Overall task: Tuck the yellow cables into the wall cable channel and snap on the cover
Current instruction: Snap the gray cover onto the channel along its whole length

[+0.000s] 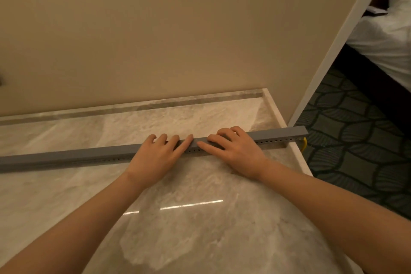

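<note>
A long grey cable channel (pixel 73 156) lies across the marble floor (pixel 191 224), running from the left edge to the floor's right border. Its grey cover sits on top along its length; small holes show in its near side. My left hand (pixel 155 157) presses flat on the cover near the middle, fingers straight. Just to the right, my right hand (pixel 235 151) presses down on the cover too, with its fingers lying over the top. A short bit of yellow cable (pixel 304 145) hangs out of the channel's right end; the rest is hidden inside.
A beige wall (pixel 178 29) stands behind the channel, ending in a white corner trim (pixel 338 44). Dark patterned carpet (pixel 355 158) lies to the right, beyond the marble border. A bed with white linen (pixel 387 35) is at the upper right.
</note>
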Action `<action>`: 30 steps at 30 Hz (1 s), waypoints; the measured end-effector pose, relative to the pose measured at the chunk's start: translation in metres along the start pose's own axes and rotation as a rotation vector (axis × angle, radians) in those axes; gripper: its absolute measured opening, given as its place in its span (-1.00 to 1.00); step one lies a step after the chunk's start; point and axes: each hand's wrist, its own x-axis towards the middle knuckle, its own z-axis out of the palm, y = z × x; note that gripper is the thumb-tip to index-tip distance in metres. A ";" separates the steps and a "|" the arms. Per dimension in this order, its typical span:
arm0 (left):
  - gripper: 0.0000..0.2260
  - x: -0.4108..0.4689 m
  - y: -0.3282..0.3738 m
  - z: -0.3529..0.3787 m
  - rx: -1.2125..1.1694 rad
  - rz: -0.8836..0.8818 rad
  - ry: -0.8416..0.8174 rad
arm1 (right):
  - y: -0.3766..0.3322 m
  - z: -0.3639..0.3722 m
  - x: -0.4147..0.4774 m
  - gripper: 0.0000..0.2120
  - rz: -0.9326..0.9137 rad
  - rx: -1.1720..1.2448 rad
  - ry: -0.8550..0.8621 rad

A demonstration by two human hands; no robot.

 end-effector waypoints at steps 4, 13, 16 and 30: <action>-0.23 0.000 -0.010 0.002 0.056 -0.017 -0.047 | 0.009 0.005 0.005 -0.51 -0.019 0.011 0.013; -0.21 0.022 -0.028 0.008 0.039 -0.009 -0.060 | 0.034 0.013 0.030 -0.48 0.028 0.060 0.059; -0.22 0.032 -0.037 0.014 0.001 -0.010 -0.052 | 0.043 0.017 0.037 -0.42 0.026 0.055 0.035; -0.19 0.083 -0.079 0.038 -0.044 -0.009 -0.067 | 0.077 0.039 0.062 -0.35 0.126 0.124 0.000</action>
